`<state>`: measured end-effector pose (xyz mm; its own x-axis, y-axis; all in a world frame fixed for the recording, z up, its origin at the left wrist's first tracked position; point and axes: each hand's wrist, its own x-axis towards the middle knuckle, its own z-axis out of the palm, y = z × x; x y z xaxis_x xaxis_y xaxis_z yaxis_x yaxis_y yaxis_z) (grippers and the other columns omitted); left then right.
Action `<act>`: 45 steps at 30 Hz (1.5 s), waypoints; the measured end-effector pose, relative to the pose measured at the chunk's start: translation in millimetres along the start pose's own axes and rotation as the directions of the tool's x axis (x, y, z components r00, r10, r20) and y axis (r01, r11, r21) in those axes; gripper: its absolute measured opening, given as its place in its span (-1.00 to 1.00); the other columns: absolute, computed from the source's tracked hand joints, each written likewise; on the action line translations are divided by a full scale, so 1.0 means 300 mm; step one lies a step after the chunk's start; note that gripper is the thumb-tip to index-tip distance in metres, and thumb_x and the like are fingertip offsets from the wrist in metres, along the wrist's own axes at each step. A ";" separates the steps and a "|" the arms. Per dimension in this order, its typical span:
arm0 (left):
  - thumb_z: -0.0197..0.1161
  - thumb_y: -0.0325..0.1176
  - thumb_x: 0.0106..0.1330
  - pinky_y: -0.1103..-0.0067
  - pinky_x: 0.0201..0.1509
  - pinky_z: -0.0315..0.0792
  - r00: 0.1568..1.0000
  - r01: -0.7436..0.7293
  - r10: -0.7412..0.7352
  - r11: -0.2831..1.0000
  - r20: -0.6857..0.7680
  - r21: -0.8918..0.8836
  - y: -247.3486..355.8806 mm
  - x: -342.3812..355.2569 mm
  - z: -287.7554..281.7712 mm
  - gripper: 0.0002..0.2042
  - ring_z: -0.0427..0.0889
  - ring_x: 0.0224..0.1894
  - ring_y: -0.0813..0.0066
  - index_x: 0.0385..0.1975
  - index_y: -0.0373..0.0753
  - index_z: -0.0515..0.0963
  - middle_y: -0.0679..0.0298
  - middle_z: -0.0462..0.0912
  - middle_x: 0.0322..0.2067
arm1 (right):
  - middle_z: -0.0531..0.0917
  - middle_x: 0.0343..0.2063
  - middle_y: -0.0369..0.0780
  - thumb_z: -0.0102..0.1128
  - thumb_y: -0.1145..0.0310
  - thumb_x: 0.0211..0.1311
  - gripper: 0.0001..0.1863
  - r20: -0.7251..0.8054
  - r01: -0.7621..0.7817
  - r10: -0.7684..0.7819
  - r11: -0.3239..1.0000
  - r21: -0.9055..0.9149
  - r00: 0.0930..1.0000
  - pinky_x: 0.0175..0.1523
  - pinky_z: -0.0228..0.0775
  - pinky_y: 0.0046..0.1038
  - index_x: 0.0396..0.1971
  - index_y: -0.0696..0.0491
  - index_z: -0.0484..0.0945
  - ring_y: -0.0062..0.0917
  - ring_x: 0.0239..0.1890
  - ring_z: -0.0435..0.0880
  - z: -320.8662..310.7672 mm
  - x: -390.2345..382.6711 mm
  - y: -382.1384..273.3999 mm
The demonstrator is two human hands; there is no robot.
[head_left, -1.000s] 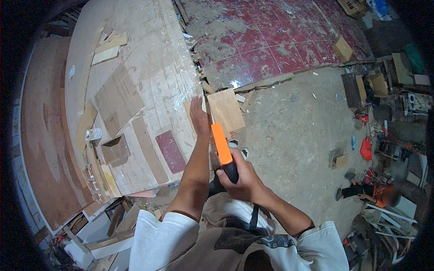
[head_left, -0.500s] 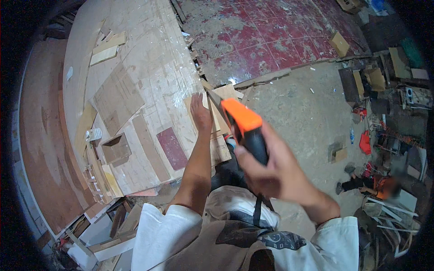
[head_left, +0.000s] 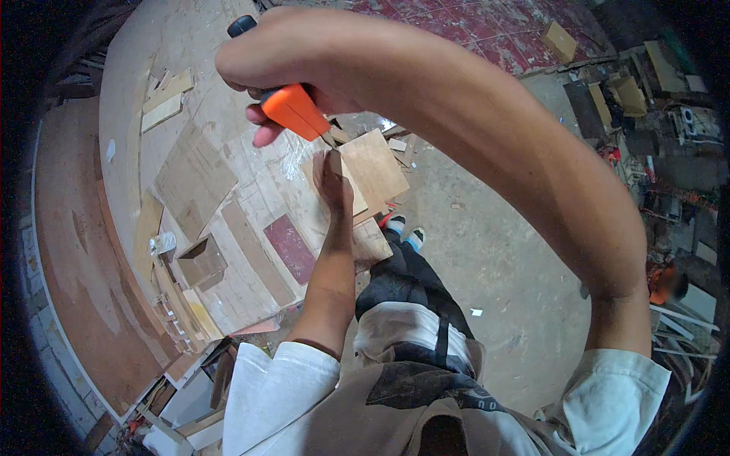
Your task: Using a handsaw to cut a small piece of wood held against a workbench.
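My right hand [head_left: 277, 64] is wrapped round the orange and black handle of a handsaw [head_left: 295, 110], raised over the far end of the work table. Only a short piece of its blade shows, pointing down toward the boards by my left fingertips. My left hand [head_left: 332, 182] rests on a pale wooden board [head_left: 356, 199] at the table's right edge, its fingers stretched forward. Beside that board a squarish piece of plywood [head_left: 376, 167] juts past the edge. My right forearm arches across the upper right and hides part of the floor.
On the table [head_left: 262, 178] lie a brown square panel [head_left: 195, 182], a dark red rectangle [head_left: 290, 248] and an open wooden box [head_left: 202, 262]. Another person [head_left: 663, 285] is at the far right near piled clutter. A cardboard box [head_left: 559, 42] stands on the red tiles.
My right hand has swung the handsaw up and left, from beside the table edge to above the table. The left hand stays on the board. The squarish plywood shows more fully.
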<state>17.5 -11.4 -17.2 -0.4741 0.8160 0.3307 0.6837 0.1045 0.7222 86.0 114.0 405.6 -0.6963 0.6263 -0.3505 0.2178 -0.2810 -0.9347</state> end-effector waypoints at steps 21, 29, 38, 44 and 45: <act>0.13 -0.65 0.18 0.32 0.38 0.21 0.869 0.386 -0.442 0.328 0.221 -0.862 -0.101 -0.003 0.046 -0.50 0.37 0.27 0.07 0.18 -0.35 0.33 0.07 0.47 0.12 | 0.41 -0.68 -0.26 0.02 0.54 0.07 -0.93 -0.113 -0.272 0.319 0.912 0.306 0.941 -0.61 0.38 -0.44 -0.56 0.17 0.37 -0.60 -0.69 0.40 -0.108 0.317 0.482; 0.00 -0.70 0.14 0.42 0.34 0.25 0.897 0.308 -0.429 0.428 0.110 -0.850 -0.236 -0.047 0.031 -0.46 0.37 0.24 0.12 0.21 -0.39 0.27 0.02 0.38 0.17 | 0.55 -0.62 -0.13 0.00 0.49 0.00 -0.89 -0.251 -0.140 0.134 0.990 -0.007 0.959 -0.56 0.45 -0.31 -0.54 0.23 0.44 -0.42 -0.61 0.59 0.067 0.427 0.755; -0.05 -0.67 0.16 0.22 0.43 0.11 0.986 0.098 -0.117 0.983 0.122 0.155 -0.017 0.001 -0.052 -0.46 0.23 0.34 -0.04 0.23 -0.40 0.28 -0.13 0.30 0.25 | 0.64 -0.48 -0.06 0.10 0.34 -0.04 -0.72 -0.174 -0.339 0.357 0.932 0.129 0.917 -0.51 0.50 -0.18 -0.47 0.30 0.53 -0.29 -0.55 0.67 -0.016 0.652 0.901; -0.05 -0.68 0.15 0.24 0.46 0.06 0.974 0.166 -0.188 0.971 0.124 0.172 -0.013 0.011 -0.062 -0.44 0.20 0.36 -0.01 0.25 -0.51 0.22 -0.11 0.28 0.27 | 0.65 -0.51 -0.06 0.08 0.42 -0.06 -0.74 -0.191 -0.284 0.275 0.959 -0.019 0.942 -0.41 0.50 -0.22 -0.42 0.31 0.55 -0.31 -0.53 0.67 0.011 0.624 1.052; -0.04 -0.69 0.13 0.24 0.46 0.05 0.989 0.111 -0.132 0.964 0.073 0.241 -0.042 -0.005 -0.088 -0.42 0.20 0.36 0.00 0.25 -0.50 0.21 -0.10 0.26 0.29 | 0.65 -0.49 -0.05 0.09 0.40 -0.07 -0.71 -0.137 -0.331 0.334 0.942 0.043 0.933 -0.34 0.52 -0.25 -0.42 0.34 0.55 -0.30 -0.48 0.68 0.051 0.614 1.036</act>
<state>-5.2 -28.9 -10.6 -0.5187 0.8343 0.1870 0.7399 0.3284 0.5871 15.0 130.9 51.4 -0.4831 0.5895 -0.6474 0.4064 -0.5040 -0.7622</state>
